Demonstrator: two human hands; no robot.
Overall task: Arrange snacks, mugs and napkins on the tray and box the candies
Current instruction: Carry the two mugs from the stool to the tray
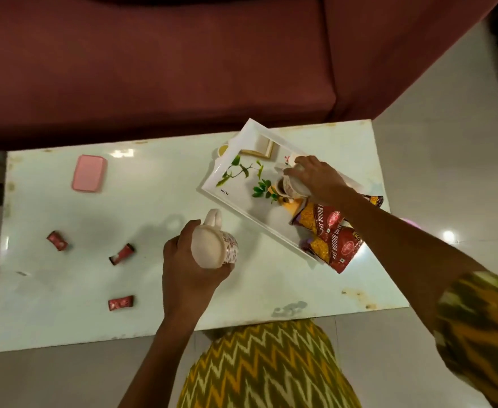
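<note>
A white tray [243,189] with a leaf print lies at an angle on the right of the white table [153,304]. My right hand [318,179] grips a patterned mug [292,188] tipped on its side over the tray's middle. Two red and yellow snack packets [330,237] rest on the tray's near end, hanging over its rim. My left hand [190,266] holds a second white mug [217,245] above the table, left of the tray, with its handle pointing away. Three red wrapped candies [57,240] [122,254] [121,302] lie scattered at the left. A pink box [89,172] sits at the far left.
A folded napkin or card [261,148] lies at the tray's far end, with a small yellow object [222,150] beside the rim. A maroon sofa [183,54] runs along the table's far side. Tiled floor [448,157] lies to the right.
</note>
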